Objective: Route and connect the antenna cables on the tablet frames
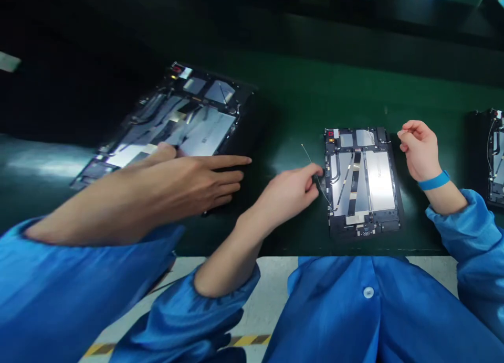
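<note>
An opened tablet (376, 182) lies back-up on the green belt, showing silver plates and black flex cables. My left hand (289, 192) is at its left edge, fingers pinched on a thin metal tool (309, 156) that slants down toward the tablet's lower left side. My right hand (419, 150), with a blue band on the wrist, hovers beside the tablet's upper right corner. Its fingers are curled closed, and whether they hold anything does not show.
A co-worker's arm in a blue sleeve reaches in from the left, its hand (189, 182) flat on a second opened tablet (197, 116), which is blurred. A third tablet (495, 156) shows at the right edge. The belt's front edge (275, 254) runs above the floor.
</note>
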The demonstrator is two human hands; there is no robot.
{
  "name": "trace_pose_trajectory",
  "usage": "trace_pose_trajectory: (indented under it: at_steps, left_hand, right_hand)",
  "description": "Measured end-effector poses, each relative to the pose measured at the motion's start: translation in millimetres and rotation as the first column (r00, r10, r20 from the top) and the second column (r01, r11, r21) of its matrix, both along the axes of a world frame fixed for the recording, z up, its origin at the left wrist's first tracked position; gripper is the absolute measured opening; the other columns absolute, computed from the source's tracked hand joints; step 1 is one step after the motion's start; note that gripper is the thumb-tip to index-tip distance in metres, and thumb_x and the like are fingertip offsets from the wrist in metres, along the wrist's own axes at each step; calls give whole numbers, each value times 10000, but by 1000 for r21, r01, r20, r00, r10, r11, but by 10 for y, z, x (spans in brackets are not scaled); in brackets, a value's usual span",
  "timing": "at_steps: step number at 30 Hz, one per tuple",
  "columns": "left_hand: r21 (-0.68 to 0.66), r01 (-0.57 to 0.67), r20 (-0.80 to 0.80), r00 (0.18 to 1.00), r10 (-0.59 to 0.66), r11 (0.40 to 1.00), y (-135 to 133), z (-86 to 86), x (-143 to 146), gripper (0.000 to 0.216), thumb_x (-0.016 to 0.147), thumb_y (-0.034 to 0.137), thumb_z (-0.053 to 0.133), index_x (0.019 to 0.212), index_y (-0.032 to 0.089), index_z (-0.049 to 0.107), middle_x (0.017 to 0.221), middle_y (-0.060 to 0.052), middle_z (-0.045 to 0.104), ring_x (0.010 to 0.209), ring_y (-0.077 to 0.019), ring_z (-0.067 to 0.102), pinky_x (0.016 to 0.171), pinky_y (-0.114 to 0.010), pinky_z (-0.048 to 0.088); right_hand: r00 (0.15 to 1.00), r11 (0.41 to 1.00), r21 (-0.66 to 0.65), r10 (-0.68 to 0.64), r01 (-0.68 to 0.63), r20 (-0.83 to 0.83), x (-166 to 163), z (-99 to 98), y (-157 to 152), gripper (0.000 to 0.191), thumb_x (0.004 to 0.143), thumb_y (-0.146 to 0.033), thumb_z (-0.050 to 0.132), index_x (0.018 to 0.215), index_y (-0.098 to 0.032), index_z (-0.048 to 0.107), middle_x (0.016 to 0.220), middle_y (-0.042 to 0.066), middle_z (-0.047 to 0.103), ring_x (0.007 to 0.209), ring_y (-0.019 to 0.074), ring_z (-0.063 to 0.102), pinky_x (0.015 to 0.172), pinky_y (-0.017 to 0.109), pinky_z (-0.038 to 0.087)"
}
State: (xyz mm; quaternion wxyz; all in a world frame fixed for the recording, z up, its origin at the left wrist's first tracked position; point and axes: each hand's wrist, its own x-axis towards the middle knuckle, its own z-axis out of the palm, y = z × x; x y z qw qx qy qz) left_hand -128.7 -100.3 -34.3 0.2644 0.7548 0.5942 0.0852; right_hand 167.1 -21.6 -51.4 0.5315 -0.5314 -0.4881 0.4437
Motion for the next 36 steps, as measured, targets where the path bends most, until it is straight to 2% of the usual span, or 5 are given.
trace_pose_trajectory:
  at_steps: [6, 12, 17, 22, 36]
  left_hand:
    - [545, 55, -1, 998, -66, 837, -421, 67, 76, 148, 976, 138, 556, 935, 190, 688, 796, -32, 709, 729, -191, 684, 680, -304, 524]
    - [747, -32, 177, 972, -152, 665, -606, 155, 143, 366, 929, 49, 658, 1234, 247, 624, 1033, -39, 745, 877, -168, 705, 783, -291, 579]
    - [242, -466, 609, 756, 241, 851, -598, -76, 213, 657, 903, 160, 685, 1497, 250, 420, 1088, -27, 656, 657, -91, 591, 621, -247, 532]
    - [-418, -264, 717, 492, 494, 869, -459, -127, 301, 428, 808, 181, 723, 1191, 217, 536, 914, 48, 555, 601, -62, 562, 621, -223, 506]
    - [-507, -348, 665, 424, 615, 788, -272, -75, 369, 278, 669, 71, 657, 877, 197, 523, 741, 81, 521, 635, -68, 504, 633, -203, 437]
  right_hand:
    - [631, 743, -35, 591, -668, 503, -645, 398, -564, 229, 835, -158, 717, 1057, -202, 686, 943, 24, 719, 698, 134, 583, 717, 299, 496]
    - [346, 506, -49, 654, -861, 673, -875, 361, -678, 144, 887, -37, 624, 866, -174, 664, 823, 30, 698, 775, 158, 628, 733, 269, 464]
    - [358, 515, -14, 616, -857, 701, -638, 348, -438, 183, 889, -33, 619, 847, -197, 688, 802, 10, 707, 728, 145, 614, 711, 265, 449]
    - [388, 533, 41, 559, -845, 733, -692, 346, -223, 139, 931, -119, 649, 854, -220, 706, 817, 25, 721, 774, 183, 618, 765, 316, 474]
    - [418, 574, 38, 547, -818, 726, -844, 138, -77, 166, 950, -105, 586, 898, -214, 701, 913, 56, 725, 863, 209, 613, 801, 331, 453]
